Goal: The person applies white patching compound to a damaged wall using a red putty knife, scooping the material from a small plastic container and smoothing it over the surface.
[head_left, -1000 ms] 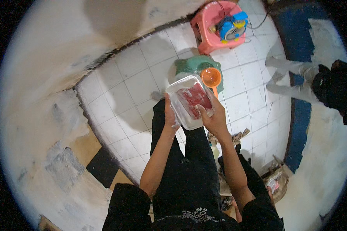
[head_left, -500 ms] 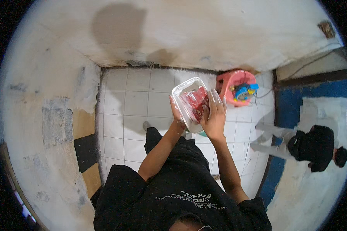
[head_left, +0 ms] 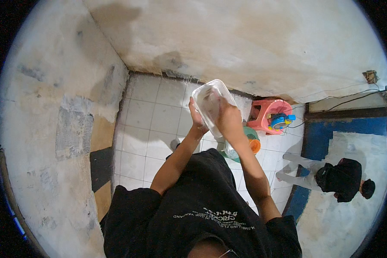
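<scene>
A whitish, see-through plastic tray (head_left: 201, 91) with rounded corners is held up in front of me, tilted, with pale residue on its inside. My left hand (head_left: 195, 115) grips it along its left side. Over its right part lies my right hand (head_left: 230, 121), the fingers reaching down inside. They are blurred and partly hidden, so what they hold, if anything, does not show. No red packet can be seen in the tray.
Below the tray on the tiled floor (head_left: 133, 142) stands a green basin (head_left: 248, 131) with an orange cup (head_left: 254, 146). A pink stool (head_left: 257, 115) carries a small blue and yellow fan (head_left: 280, 122), its cable along the wall. A person (head_left: 342, 176) stands at the right wall.
The red packet seen in the tray is now out of sight. My right hand has gone from lying flat over it to reaching inside. The view has shifted, showing the basin and orange cup.
</scene>
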`<state>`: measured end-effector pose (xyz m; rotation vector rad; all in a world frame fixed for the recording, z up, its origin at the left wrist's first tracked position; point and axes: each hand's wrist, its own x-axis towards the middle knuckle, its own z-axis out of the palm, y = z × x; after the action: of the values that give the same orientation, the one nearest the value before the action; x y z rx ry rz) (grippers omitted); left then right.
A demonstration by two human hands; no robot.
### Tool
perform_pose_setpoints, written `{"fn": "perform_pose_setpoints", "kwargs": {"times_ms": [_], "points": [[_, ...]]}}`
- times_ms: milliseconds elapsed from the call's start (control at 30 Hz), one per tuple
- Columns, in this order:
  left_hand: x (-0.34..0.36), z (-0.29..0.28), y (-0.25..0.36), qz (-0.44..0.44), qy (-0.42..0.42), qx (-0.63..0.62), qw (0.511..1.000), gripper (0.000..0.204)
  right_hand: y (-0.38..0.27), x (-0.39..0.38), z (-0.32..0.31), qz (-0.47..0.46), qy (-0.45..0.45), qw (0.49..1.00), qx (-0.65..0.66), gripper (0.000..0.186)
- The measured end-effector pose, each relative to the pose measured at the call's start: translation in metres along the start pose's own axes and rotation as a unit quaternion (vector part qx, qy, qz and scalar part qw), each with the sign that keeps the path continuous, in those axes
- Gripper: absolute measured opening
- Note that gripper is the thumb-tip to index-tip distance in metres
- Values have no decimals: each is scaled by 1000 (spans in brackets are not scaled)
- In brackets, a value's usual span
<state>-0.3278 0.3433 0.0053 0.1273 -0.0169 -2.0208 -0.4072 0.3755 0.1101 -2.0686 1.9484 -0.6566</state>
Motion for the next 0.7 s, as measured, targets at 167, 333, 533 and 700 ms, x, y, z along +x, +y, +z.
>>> {"fn": "perform_pose_setpoints", "kwargs": {"times_ms": [167, 333, 533, 700], "points": [[16, -40, 41, 38, 19, -4, 999, 76, -27, 6, 60, -106, -30, 994, 30, 37], [18, -13, 74, 97, 59, -5, 993, 71, -47, 59, 43, 12, -38, 996, 83, 25], [45, -40, 121, 113, 83, 65, 988, 83, -53, 92, 83, -237, 1, 965, 110, 35], [77, -27, 144, 134, 43, 57, 988, 77, -55, 156, 81, -157, -6, 986, 53, 40]]}}
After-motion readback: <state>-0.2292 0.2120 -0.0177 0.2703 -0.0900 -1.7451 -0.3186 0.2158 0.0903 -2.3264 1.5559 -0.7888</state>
